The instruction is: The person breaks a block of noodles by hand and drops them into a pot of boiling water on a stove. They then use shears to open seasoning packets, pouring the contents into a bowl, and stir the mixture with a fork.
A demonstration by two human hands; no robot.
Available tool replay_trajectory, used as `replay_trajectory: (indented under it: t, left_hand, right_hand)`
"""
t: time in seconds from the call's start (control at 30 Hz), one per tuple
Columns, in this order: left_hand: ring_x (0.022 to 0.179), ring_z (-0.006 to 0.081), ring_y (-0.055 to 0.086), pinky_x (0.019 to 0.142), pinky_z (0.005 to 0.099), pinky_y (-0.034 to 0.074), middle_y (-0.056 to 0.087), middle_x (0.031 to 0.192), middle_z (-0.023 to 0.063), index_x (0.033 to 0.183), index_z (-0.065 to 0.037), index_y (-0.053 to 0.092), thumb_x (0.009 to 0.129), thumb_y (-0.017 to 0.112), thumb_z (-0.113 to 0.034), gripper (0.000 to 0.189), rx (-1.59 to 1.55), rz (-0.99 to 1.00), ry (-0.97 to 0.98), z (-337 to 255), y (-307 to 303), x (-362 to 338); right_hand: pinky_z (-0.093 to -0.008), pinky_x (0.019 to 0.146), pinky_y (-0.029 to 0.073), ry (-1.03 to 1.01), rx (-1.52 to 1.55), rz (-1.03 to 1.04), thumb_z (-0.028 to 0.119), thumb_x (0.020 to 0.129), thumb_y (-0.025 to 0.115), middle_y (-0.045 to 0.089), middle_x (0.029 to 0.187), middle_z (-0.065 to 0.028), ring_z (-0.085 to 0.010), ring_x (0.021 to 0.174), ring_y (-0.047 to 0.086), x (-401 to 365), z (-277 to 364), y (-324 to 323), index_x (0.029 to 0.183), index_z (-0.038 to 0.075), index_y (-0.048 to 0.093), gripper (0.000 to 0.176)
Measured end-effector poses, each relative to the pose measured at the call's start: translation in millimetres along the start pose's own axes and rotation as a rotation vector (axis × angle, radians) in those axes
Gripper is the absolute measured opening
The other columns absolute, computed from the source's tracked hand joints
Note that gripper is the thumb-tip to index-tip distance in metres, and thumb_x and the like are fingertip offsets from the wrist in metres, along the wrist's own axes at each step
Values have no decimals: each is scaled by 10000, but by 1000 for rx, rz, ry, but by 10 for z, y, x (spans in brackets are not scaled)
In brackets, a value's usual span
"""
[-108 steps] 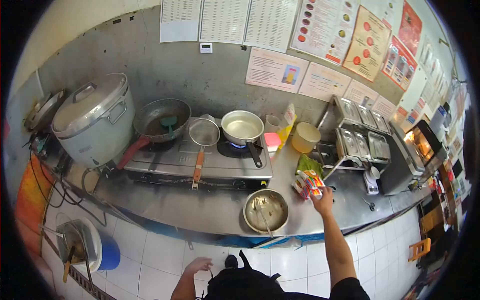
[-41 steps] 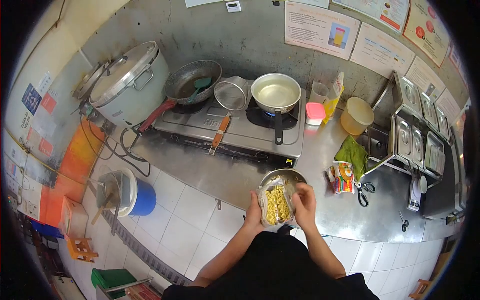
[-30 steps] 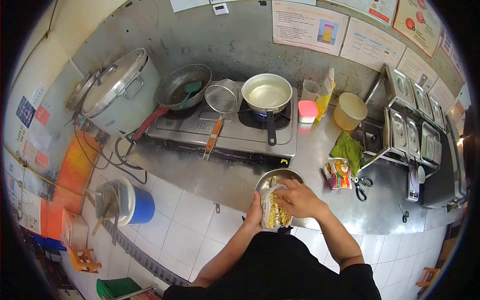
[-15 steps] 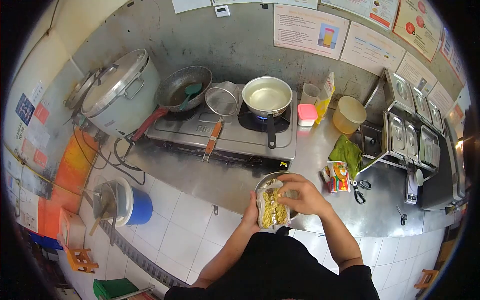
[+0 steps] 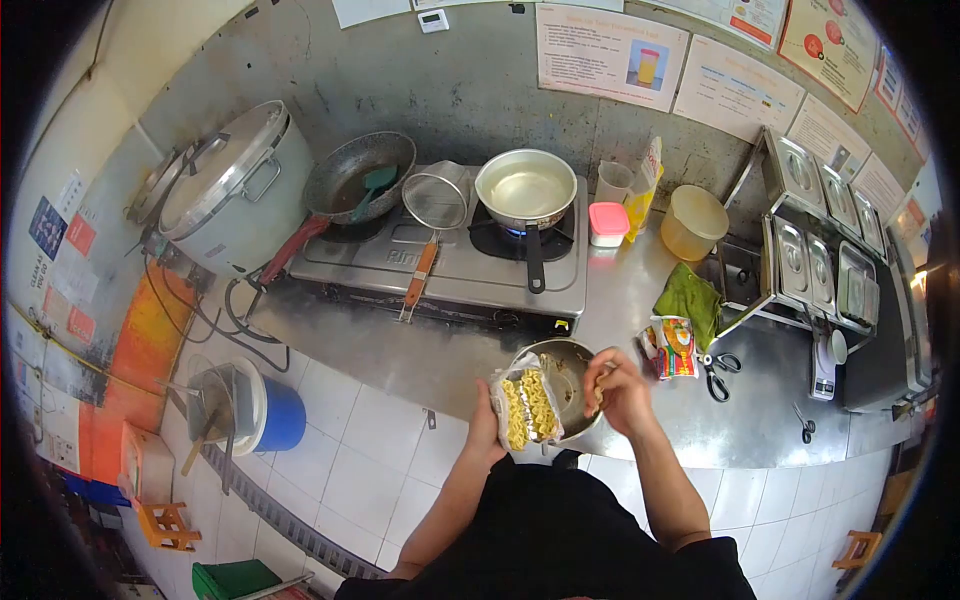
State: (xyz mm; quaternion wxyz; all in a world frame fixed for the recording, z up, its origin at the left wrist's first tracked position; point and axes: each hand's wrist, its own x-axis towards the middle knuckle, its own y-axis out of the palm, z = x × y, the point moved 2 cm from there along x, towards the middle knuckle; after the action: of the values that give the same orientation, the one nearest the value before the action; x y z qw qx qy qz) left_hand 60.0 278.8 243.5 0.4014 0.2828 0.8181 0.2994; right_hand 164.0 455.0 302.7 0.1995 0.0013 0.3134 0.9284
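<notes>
My left hand (image 5: 486, 425) is closed around the side of a clear plastic bag of yellow dry noodles (image 5: 530, 408), which tilts over the near left part of a metal bowl (image 5: 570, 362). Small dark bits show inside the bowl. Over the bowl's right rim is my right hand (image 5: 622, 392), its fingers curled together; whatever they may hold is too small to make out. Right of that hand lie a red and yellow noodle packet (image 5: 680, 348) and black-handled scissors (image 5: 718, 375).
A pot of liquid (image 5: 526, 188) sits over a blue flame on the stove (image 5: 420, 270). Beside it are a strainer (image 5: 436, 200) and a frying pan (image 5: 360, 175) with a green spatula. A green cloth (image 5: 688, 303), tub (image 5: 694, 225) and rack of metal containers (image 5: 810, 240) stand right.
My right hand has left the noodles and moved right to the bowl's rim. My left hand and the noodle bag have shifted slightly left, baring more of the bowl.
</notes>
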Motion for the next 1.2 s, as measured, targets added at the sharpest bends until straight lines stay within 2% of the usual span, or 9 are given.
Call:
replay_trajectory:
  t: [0.1, 0.17, 0.23, 0.3, 0.53, 0.73, 0.93, 1.13, 1.2]
  left_hand:
    - [1106, 248, 553, 941, 387, 466, 531, 1231, 149, 1305, -22, 403, 940, 177, -579, 703, 74, 27, -2, 81, 52, 12]
    - [1059, 226, 578, 906, 369, 488, 557, 1185, 137, 1284, -17, 418, 947, 191, -563, 681, 91, 49, 8, 93, 146, -41]
    - [1020, 202, 591, 878, 354, 499, 582, 1126, 122, 1252, -10, 445, 956, 219, -541, 649, 164, 14, 18, 127, 146, -38]
    - [1003, 194, 596, 867, 345, 502, 590, 1101, 117, 1240, -5, 454, 960, 234, -529, 634, 219, 24, 10, 164, 47, 9]
    - [991, 178, 596, 849, 332, 505, 592, 1090, 115, 1222, 0, 466, 967, 262, -509, 605, 288, -71, 61, 246, 15, 36]
    - [1101, 249, 551, 923, 390, 468, 543, 1211, 130, 1285, -35, 428, 935, 223, -589, 686, -90, 68, 25, 104, -11, 90]
    - [1185, 289, 479, 984, 468, 404, 473, 1307, 131, 1362, -140, 363, 894, 251, -649, 700, -194, 161, 51, -161, 256, 76]
    - [1207, 407, 414, 970, 678, 275, 425, 1334, 191, 1360, -163, 381, 797, 337, -744, 810, -250, 417, 50, -615, 542, 354]
    - [1155, 383, 476, 942, 591, 379, 482, 1283, 178, 1341, -128, 399, 817, 304, -731, 804, -219, 448, 103, -985, 744, 636]
  right_hand:
    - [-351, 480, 454, 213, -304, -47, 148, 770, 549, 625, 736, -156, -262, 566, 602, -9, -29, 257, 967, 61, 548, 215]
    - [-375, 506, 463, -331, -1416, 156, 247, 796, 596, 635, 715, -131, -288, 590, 614, -31, 136, 553, 983, 103, 620, 237]
    - [-398, 568, 488, -373, -1578, 173, 320, 799, 614, 645, 731, -123, -302, 660, 632, 14, 183, 599, 990, 151, 669, 261]
    - [-431, 627, 497, 1, -1810, 333, 316, 796, 611, 650, 745, -151, -319, 728, 641, 37, 250, 649, 980, 160, 679, 251]
    - [-443, 671, 493, 118, -1811, 431, 320, 792, 609, 653, 790, -174, -328, 787, 639, 113, 188, 607, 940, 131, 669, 248]
    - [-379, 623, 471, -223, -1427, 369, 205, 775, 667, 607, 717, -137, -293, 668, 607, 42, 356, 563, 901, 76, 645, 182]
    - [-200, 558, 360, -113, -670, 6, 127, 873, 620, 517, 706, 45, -19, 666, 450, -41, 499, 344, 843, -5, 591, 138]
    - [-190, 447, 290, -111, -504, -239, 170, 876, 611, 469, 620, 64, -21, 504, 383, -425, 518, -185, 888, 51, 594, 121]
    - [-194, 417, 275, -84, -422, -318, 185, 880, 603, 443, 595, 73, -20, 471, 367, -603, 421, -385, 897, 60, 593, 126]
